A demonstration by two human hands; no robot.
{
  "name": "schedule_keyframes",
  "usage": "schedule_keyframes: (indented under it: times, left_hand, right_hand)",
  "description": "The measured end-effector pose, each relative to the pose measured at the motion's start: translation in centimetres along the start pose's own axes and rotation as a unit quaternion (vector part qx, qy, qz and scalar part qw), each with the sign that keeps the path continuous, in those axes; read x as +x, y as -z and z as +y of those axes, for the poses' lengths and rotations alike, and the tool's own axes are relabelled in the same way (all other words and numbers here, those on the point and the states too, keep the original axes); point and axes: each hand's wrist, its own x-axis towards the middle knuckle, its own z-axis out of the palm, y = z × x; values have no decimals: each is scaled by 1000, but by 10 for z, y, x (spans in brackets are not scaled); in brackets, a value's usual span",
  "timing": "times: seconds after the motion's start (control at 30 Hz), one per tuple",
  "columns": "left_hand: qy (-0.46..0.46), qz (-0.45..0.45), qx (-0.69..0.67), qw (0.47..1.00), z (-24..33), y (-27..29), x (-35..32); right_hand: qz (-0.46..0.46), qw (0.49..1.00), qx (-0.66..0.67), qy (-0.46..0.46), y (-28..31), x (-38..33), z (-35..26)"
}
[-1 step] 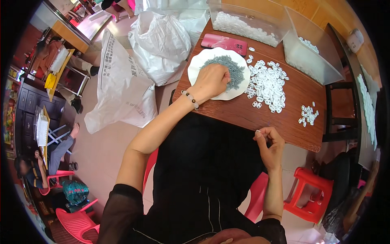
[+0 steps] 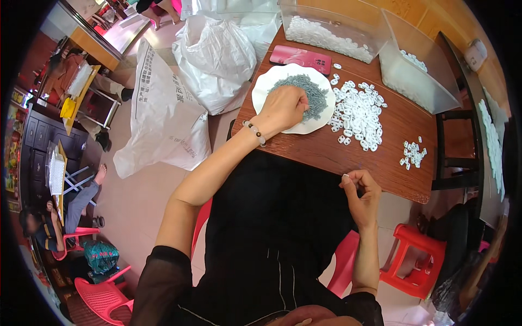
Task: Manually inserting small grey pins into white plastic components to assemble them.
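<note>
My left hand [image 2: 284, 108] reaches over a white scalloped plate [image 2: 265, 81] with its fingers curled down. Its fingertips touch a heap of small grey pins [image 2: 312, 89], and what they pinch is hidden. At the table's near edge, my right hand [image 2: 363, 191] is closed with thumb and forefinger together. A tiny white spot shows at its fingertips, too small to name. Right of the plate lies a large pile of small white oval pieces with holes [image 2: 359, 111]. Farther right, a smaller cluster of similar pieces [image 2: 413, 156] lies near the table corner.
A pink phone [image 2: 300, 58] rests behind the plate on the brown table [image 2: 310, 151]. Two clear bins [image 2: 337, 22] of white pieces stand at the back. White sacks [image 2: 215, 60] sit on the floor to the left. A red stool [image 2: 416, 261] stands at right.
</note>
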Motion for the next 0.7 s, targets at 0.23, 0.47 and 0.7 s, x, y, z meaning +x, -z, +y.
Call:
schedule_keyframes:
  times: [0.23,0.47,0.7]
  left_hand:
    - [44,34,-134,989,-4,5,2]
    - [146,47,-517,842,29,24,-20]
    - [265,-69,-707,652,104,-21,-87]
  right_hand:
    - [-1,1000,-6,-4,-1,2,1]
    - [35,996,74,18,-4,7,-6]
    - [119,973,-26,195,-9,-1,-23]
